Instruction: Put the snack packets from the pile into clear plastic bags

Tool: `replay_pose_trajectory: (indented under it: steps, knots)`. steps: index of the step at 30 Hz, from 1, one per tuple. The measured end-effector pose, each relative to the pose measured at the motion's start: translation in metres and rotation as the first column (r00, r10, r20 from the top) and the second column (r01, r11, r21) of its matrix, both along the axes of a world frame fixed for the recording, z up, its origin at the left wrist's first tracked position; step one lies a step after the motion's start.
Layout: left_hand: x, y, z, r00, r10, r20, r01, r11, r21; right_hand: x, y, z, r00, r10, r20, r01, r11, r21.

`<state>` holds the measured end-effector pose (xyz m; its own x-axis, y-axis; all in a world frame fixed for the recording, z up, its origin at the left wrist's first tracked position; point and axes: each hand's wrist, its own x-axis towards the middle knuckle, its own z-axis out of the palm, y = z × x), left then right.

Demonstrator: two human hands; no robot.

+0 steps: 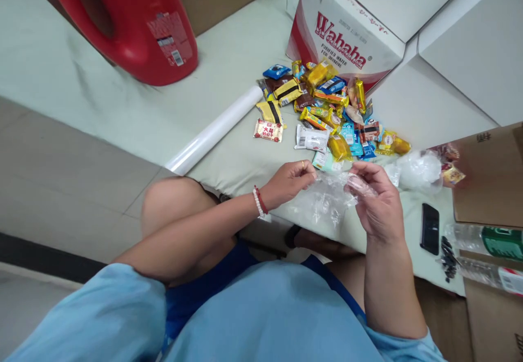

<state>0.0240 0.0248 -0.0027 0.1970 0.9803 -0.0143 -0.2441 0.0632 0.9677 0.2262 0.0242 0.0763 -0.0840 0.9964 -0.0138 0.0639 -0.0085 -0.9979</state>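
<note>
Between my two hands a clear plastic bag point(327, 201) is stretched above the front edge of the covered table. My left hand point(289, 182), with a ring and bracelets, is closed and pinches one side of the bag's rim. On the other side my right hand point(378, 198) curls its fingers around a pinkish clear-wrapped piece point(362, 185) and the plastic; what the piece is I cannot make out. Just beyond my hands lies a heap of small wrapped snacks point(327, 100), in yellow, blue, brown and white wrappers. Nearest the left hand is a red-and-white snack packet point(268, 130).
A white roll point(216, 128) lies left of the heap, and a big red jug point(134, 30) stands behind it. A Wahaha carton point(343, 35) backs the heap. Crumpled clear bags point(420, 171), a phone point(430, 228) and plastic bottles point(490, 239) are at the right.
</note>
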Motion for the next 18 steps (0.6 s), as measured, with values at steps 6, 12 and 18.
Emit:
replay_pose_trajectory:
  steps: [6, 12, 18]
  knots:
    - [-0.007, -0.005, 0.003, 0.994, 0.086, 0.074, -0.083, 0.995, -0.046, 0.000, -0.024, -0.045, 0.965, -0.210, 0.160, 0.200, 0.977, 0.078]
    - [-0.011, -0.004, 0.000, 0.951, 0.157, 0.267, -0.124, 0.983, -0.137, -0.013, -0.023, -0.084, 0.950, -0.179, 0.257, 0.177, 0.984, 0.030]
    - [-0.041, 0.008, 0.004, 0.965, 0.077, 0.251, 0.019, 0.932, -0.361, 0.005, -0.010, -0.059, 0.977, -0.199, -0.077, 0.172, 0.948, -0.266]
